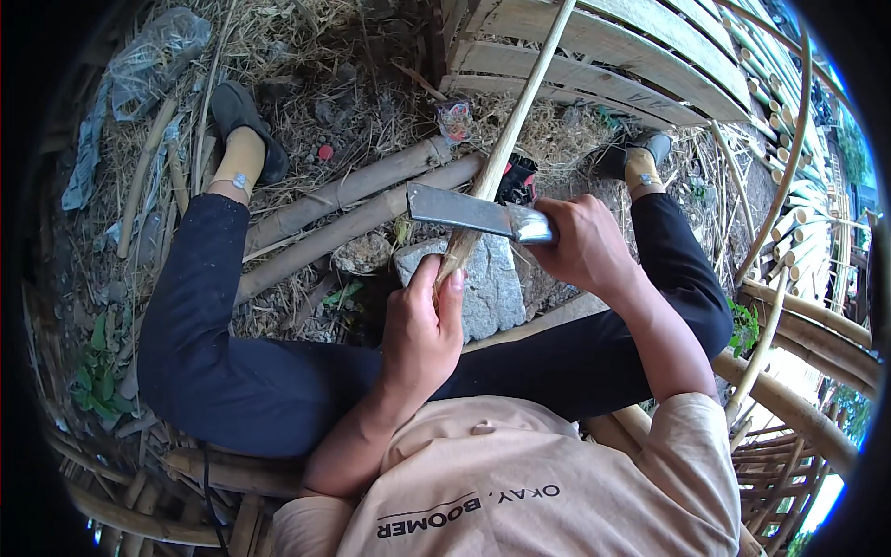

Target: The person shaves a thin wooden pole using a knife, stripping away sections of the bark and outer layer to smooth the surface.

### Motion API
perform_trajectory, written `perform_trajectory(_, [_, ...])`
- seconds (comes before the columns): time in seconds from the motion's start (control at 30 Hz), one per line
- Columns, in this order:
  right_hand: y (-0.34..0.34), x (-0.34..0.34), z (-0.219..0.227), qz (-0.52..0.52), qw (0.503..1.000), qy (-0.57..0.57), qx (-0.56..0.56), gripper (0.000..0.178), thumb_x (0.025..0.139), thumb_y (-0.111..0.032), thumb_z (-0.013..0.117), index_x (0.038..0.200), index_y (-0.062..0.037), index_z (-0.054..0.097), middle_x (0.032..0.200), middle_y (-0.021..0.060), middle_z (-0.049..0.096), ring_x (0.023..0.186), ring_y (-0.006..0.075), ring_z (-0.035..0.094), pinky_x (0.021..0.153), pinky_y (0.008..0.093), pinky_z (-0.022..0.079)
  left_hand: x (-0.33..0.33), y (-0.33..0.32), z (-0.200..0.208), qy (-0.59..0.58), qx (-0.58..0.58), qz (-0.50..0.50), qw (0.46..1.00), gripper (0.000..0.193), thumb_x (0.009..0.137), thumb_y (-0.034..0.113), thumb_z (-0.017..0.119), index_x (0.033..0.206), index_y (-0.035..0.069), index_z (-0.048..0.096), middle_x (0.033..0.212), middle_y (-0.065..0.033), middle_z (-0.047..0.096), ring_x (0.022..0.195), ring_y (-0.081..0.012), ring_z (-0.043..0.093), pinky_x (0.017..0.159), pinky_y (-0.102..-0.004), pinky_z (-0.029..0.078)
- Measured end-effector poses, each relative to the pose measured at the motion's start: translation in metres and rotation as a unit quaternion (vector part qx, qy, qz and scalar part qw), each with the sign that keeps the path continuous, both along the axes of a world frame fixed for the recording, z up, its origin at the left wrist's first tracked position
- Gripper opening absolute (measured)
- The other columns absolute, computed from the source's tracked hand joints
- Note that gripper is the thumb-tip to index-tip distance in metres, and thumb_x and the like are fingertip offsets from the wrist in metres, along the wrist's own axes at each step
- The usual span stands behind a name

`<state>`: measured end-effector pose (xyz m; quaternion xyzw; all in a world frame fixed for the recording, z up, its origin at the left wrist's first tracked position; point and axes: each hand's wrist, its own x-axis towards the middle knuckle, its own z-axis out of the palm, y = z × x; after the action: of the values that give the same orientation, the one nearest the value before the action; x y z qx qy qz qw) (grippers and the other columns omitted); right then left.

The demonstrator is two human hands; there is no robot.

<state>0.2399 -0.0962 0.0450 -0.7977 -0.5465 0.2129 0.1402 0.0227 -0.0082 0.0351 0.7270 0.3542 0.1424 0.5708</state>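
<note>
From my end of the feed, the stick (506, 139) ran from the top edge of the frame, right of centre, down to the middle, pale and fairly smooth along its upper length but rougher, browner and stringy toward the lower end. The left hand (419, 334), just below the centre of the frame, was closed around that lower end, thumb and fingers pinching it. The right hand (587, 243), right of centre, was wrapped firmly around the metal handle of a broad knife (455, 209), whose blade lay across the stick just above the left fingers. I judged the step in hand to be shaving or trimming the rough part, though I could not tell whether the edge was biting. To my mind, the next move called for a steady left grip and a stroke directed away from those fingers. A grey stone (497, 292) sat beneath the lower end; whether they touched, I couldn't tell. Farther out, two bamboo poles (348, 188) lay left of centre, a wooden crate (603, 42) stood at upper right, and a plastic bag (160, 54) lay at upper left.
</note>
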Motion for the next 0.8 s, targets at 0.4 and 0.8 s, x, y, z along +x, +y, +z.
perform_trajectory(0.4, [0.005,-0.005,0.002,0.013,1.0,0.023,0.007,0.014,0.071,-0.012,0.07,0.082,-0.0034,0.068,0.065,0.0176,0.064,0.066,0.038,0.067,0.065,0.0458,0.054,-0.002,0.001,-0.003,-0.021,0.0,-0.002,1.0,0.019,0.103,0.016,0.052,0.101,-0.002,0.056,0.063,-0.0231,0.058,0.063,-0.043,0.065,0.05,-0.0453,0.043])
perform_trajectory(0.8, [0.009,0.002,-0.002,-0.038,0.999,0.03,-0.012,0.014,0.068,-0.013,0.07,0.076,-0.0009,0.071,0.067,0.0232,0.064,0.07,0.0417,0.066,0.071,0.0459,0.055,0.0,-0.005,-0.006,-0.011,0.08,0.007,0.997,0.017,0.103,0.016,0.052,0.104,-0.001,0.055,0.065,-0.0239,0.06,0.068,-0.0447,0.064,0.051,-0.0494,0.044])
